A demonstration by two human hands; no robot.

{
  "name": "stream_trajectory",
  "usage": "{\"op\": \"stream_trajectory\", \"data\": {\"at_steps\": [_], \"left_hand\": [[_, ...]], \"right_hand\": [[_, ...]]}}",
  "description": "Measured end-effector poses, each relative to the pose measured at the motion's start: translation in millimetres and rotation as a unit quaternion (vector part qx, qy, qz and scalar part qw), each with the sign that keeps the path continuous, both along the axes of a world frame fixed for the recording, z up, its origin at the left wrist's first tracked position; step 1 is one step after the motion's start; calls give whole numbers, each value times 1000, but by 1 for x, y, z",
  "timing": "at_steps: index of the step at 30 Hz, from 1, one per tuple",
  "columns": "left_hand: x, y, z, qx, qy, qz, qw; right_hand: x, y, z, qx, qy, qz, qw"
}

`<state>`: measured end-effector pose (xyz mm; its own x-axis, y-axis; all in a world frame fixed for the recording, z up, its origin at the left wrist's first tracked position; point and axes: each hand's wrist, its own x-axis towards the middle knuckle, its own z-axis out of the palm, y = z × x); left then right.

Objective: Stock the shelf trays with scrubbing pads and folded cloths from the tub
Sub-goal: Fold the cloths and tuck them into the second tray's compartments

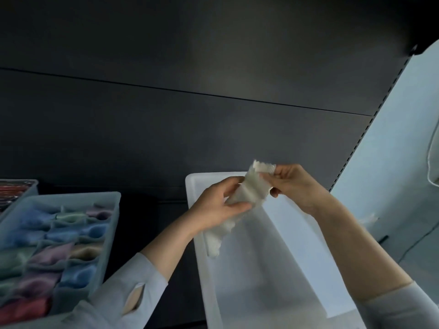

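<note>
A white cloth [249, 188] with a wavy edge hangs above the white tub [297, 245], held between both hands. My left hand [217, 205] grips its middle, fingers and thumb curled round it. My right hand [294, 184] pinches the cloth's upper end. The lower end of the cloth droops down over the tub's left wall. The tub's inside looks bare where I can see it.
A pale blue shelf tray [111, 224] at the left holds several rolled cloths in blue, green, purple and red. Behind it stands a second tray [31, 186] with reddish items. Dark shelf panels [190, 115] fill the back; a slotted upright [370, 124] runs at the right.
</note>
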<state>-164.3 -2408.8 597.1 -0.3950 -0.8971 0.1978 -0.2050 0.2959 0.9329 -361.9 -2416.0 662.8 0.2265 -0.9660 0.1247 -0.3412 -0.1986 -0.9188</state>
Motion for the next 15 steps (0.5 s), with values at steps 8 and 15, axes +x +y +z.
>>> {"op": "stream_trajectory", "data": {"at_steps": [8,15], "left_hand": [[21,24,26,102,155,21,982],[52,36,31,88,218,86,968]], "right_hand": [[46,11,28,-84,-89,-126,984],[77,18,20,44,-141,-44,988]]}}
